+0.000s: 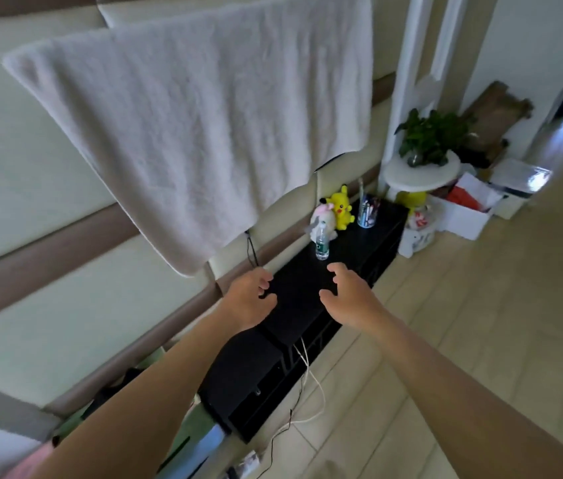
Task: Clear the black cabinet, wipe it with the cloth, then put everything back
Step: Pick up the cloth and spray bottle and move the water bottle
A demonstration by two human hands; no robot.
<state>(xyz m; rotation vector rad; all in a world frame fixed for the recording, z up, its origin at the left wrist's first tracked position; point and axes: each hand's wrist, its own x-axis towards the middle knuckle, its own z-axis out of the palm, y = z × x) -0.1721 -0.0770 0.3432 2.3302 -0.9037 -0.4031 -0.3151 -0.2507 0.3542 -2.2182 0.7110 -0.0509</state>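
The black cabinet (pixel 359 245) stands low along the wall. On its far end are a water bottle (pixel 322 244), two plush toys (pixel 340 208) and a cup of pens (pixel 367 212). Above its bare near part, the left hand (pixel 250 299) and the right hand (pixel 349 295) hover with loosely curled fingers and hold nothing. A white towel (pixel 204 115) hangs above.

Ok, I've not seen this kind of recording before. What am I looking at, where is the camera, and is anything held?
There is no machine: a person wears one wide-angle camera on the head, looking forward and down, so the bare arms are their own. The left hand and right hand reach over the long black cabinet, fingers loosely curled, with no grip on anything. On its top stand a water bottle, a Pikachu plush, a white and pink plush and a cup of pens. A white towel hangs above.
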